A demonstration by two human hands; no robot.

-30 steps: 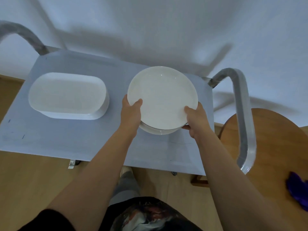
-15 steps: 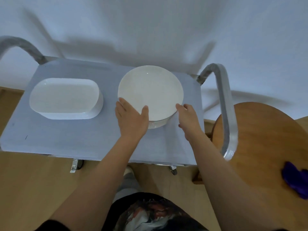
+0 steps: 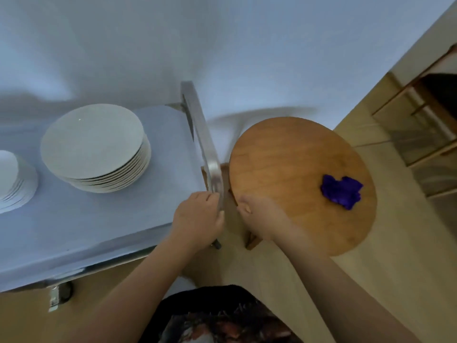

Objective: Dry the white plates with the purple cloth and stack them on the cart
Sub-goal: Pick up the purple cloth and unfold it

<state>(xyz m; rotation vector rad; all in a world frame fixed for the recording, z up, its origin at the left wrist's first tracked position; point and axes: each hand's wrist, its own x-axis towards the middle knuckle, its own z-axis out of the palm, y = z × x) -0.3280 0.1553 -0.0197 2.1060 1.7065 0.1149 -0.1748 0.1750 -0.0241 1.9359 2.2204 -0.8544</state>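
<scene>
A stack of several round white plates (image 3: pixel 91 142) stands on the grey cart (image 3: pixel 163 149), toward its right end. The purple cloth (image 3: pixel 342 191) lies crumpled on the round wooden table (image 3: pixel 291 157) to the right of the cart. My left hand (image 3: pixel 197 216) is wrapped around the lower part of the cart's metal handle (image 3: pixel 201 137). Just right of the handle, my right hand (image 3: pixel 259 214) rests at the near-left edge of the wooden table with its fingers loosely curled and nothing in it. Both hands are away from the plates and the cloth.
A second stack of white oval dishes (image 3: pixel 12 179) sits at the cart's left, cut off by the frame edge. A wooden frame of furniture (image 3: pixel 420 125) stands on the floor at the far right. A white wall lies behind the cart.
Both hands have let go of the top plate, which now lies on the stack. The view swung right; my left hand took the cart handle and my right hand moved to the wooden table's edge.
</scene>
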